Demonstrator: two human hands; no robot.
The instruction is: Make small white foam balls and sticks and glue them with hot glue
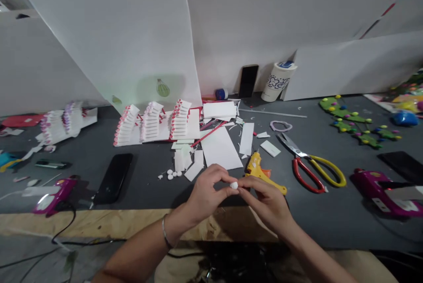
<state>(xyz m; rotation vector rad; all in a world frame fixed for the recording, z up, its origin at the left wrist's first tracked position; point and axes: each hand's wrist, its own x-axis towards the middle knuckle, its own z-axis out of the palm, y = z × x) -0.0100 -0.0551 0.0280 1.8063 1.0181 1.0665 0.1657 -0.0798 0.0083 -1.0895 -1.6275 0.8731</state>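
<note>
Between the fingertips of both hands is a small white ball [234,185]. My left hand [207,189] pinches it from the left with thumb and forefinger, and my right hand [266,199] pinches it from the right. Several small white discs [174,174] lie on the dark table left of my left hand. A yellow glue gun [261,170] rests just behind my right hand. Beyond the hands lie a white sheet [221,148] and paper scraps [194,166].
Red-and-yellow-handled scissors [309,170] lie to the right, near a magenta device [383,192]. On the left are a black phone [114,178] and another magenta device [54,195]. Further back stand decorated white strips [152,122], a patterned cup [278,81] and an upright phone [248,81].
</note>
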